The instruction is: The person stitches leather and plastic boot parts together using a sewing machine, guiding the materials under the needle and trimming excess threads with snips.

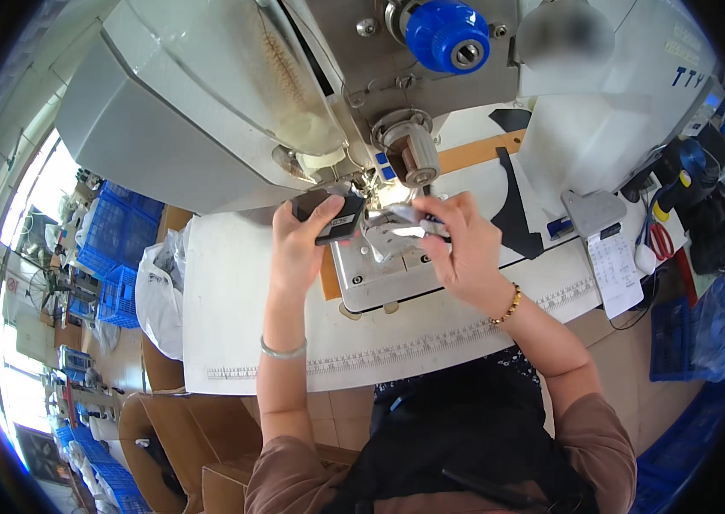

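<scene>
My left hand (297, 248) grips a flat black piece (342, 224) with light markings, thumb on top, just left of the sewing machine's lit needle area. My right hand (475, 255) is closed in a pinch beside the shiny metal parts (395, 233) right of the needle. Whatever lies between its fingertips is too small and bright to make out. Below both hands is the machine's pale metal bed plate (371, 287), set into the white table (234, 317). The sewing machine (182, 137) rises over the work, with a blue knob (446, 36) at the top.
A ruler strip (396, 349) runs along the table's near edge. Curved black pieces (516, 214) lie to the right. A paper slip (615, 278) and red-handled scissors (660, 242) are farther right. At left stand a white plastic bag (161, 295) and blue crates (118, 227); cardboard boxes (199, 428) stand below.
</scene>
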{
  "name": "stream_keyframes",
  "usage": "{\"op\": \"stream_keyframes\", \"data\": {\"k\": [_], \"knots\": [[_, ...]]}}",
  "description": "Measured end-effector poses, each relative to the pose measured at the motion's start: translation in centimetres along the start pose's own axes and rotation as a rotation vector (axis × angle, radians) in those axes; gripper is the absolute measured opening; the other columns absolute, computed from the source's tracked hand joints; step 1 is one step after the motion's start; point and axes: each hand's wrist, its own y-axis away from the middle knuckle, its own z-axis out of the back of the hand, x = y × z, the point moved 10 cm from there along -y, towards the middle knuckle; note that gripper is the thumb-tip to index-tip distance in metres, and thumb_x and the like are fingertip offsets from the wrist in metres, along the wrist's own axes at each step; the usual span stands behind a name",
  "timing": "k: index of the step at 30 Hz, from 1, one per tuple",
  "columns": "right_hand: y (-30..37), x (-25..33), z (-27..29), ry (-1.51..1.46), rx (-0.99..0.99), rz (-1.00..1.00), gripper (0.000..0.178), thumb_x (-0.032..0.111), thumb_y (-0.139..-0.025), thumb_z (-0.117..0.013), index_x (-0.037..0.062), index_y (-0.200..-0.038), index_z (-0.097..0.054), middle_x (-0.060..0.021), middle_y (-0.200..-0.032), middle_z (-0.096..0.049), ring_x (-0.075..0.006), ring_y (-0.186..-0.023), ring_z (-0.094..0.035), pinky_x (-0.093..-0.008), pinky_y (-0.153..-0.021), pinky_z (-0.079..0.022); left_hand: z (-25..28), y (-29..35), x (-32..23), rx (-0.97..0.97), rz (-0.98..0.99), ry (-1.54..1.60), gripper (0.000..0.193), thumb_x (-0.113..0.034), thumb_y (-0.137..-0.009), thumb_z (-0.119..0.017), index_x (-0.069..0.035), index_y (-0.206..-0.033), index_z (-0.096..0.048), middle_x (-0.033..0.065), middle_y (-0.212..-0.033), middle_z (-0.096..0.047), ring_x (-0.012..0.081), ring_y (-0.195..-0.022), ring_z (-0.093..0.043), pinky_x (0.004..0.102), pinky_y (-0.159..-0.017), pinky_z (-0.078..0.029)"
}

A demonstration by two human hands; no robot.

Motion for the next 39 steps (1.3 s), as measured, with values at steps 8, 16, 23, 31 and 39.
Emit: {"op": "stream_keyframes", "data": {"k": [8, 16, 23, 31, 39], "knots": [[-2.0, 2.5, 2.1, 0.321, 0.052, 0.009, 0.027, 0.021, -0.079, -0.067, 0.0099, -0.103, -0.062, 0.0008, -0.072, -0.049, -0.0127, -0.05, -0.05, -0.0253, -0.041, -0.039, -0.2, 4.8, 0.3, -0.49, -0.215, -0.078, 0.013, -0.004, -0.086, -0.057, 0.006, -0.093, -0.055, 0.0105, -0.081, -0.063, 0.0185, -0.065, -0.063, 0.0278, -0.052, -0.049], [-3.1, 3.6, 0.6, 0.515, 0.187, 0.17, 0.024, 0.025, -0.08, -0.063, 0.0051, -0.094, -0.061, 0.0015, -0.075, -0.05, -0.0095, -0.049, -0.048, -0.0228, -0.04, -0.039, -1.7, 4.9, 1.4, -0.297, -0.247, 0.247, 0.017, -0.011, -0.088, -0.055, 0.0, -0.101, -0.058, 0.0091, -0.087, -0.065, 0.0183, -0.073, -0.065, 0.0286, -0.063, -0.052], [-2.4, 6.0, -0.6, 0.654, 0.211, 0.261, 0.022, 0.016, -0.077, -0.061, -0.0009, -0.091, -0.061, -0.0041, -0.076, -0.047, -0.0111, -0.053, -0.048, -0.021, -0.042, -0.04, -0.8, 4.2, 5.8, -0.234, 0.093, 0.729, 0.027, -0.022, -0.09, -0.052, -0.008, -0.114, -0.053, 0.005, -0.108, -0.062, 0.0177, -0.097, -0.061, 0.0326, -0.083, -0.05], [-1.2, 6.3, -1.7, 0.764, 0.219, 0.226, 0.045, 0.014, -0.07, -0.061, -0.0059, -0.11, -0.058, -0.0065, -0.082, -0.049, -0.0129, -0.056, -0.047, -0.0186, -0.044, -0.039, 0.4, 3.2, 3.3, -0.283, 0.03, 0.277, 0.021, 0.006, -0.079, -0.06, 0.0, -0.098, -0.055, 0.0071, -0.087, -0.061, 0.0154, -0.072, -0.062, 0.0264, -0.058, -0.051], [-2.1, 4.2, 0.2, 0.492, 0.275, 0.061, 0.035, 0.02, -0.079, -0.063, 0.0003, -0.107, -0.058, -0.0036, -0.083, -0.049, -0.0134, -0.056, -0.049, -0.0228, -0.044, -0.041, -1.7, 3.3, -0.1, -0.156, -0.078, -0.008, 0.018, 0.004, -0.079, -0.061, 0.002, -0.096, -0.056, 0.0081, -0.083, -0.061, 0.0149, -0.063, -0.06, 0.0252, -0.05, -0.048]]}}
